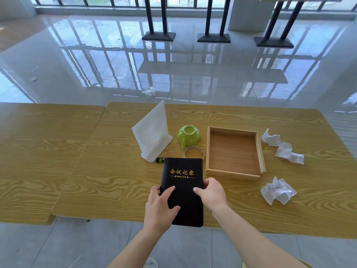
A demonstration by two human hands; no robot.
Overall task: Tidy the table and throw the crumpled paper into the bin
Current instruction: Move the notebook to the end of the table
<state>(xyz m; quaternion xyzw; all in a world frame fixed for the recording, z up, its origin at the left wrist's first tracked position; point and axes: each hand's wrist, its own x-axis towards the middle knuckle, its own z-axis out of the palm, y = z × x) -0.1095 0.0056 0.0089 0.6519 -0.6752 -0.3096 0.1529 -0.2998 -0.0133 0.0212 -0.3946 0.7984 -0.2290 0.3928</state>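
A black notebook with gold lettering lies at the near edge of the wooden table. My left hand grips its left edge, fingers behind the cover and thumb across the front. My right hand holds its right edge, thumb on the cover. A crumpled paper sits to the right, near the front. Two more crumpled papers lie further back on the right, one by the tray's far corner, the other beside it.
An empty wooden tray stands right of the notebook. Behind the notebook are a tape roll, an upturned green cup, a white book stand and a small green and black object. A second table adjoins at left.
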